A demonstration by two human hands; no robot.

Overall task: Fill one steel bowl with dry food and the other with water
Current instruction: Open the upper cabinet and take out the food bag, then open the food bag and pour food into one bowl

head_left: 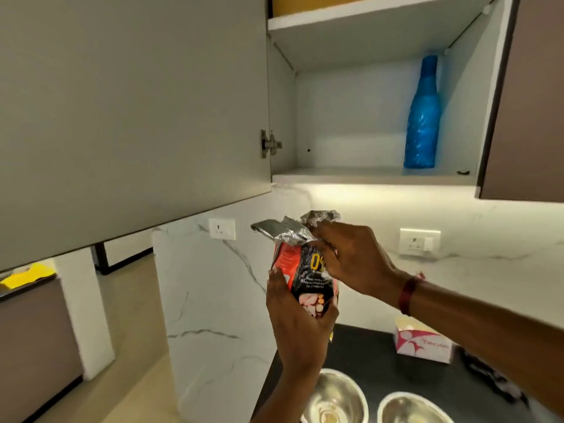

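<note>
I see the open cabinet door filling the upper left. Beside it is the cabinet, with a blue bottle upright on its lower shelf. Below lies the black counter. Over it the food bag is held upright in the air: the left hand wraps its lower part and the right hand grips the crumpled foil top. The left bowl and right bowl sit side by side, cut off by the bottom edge, and I cannot tell their contents. A white box sits partly behind the right forearm.
</note>
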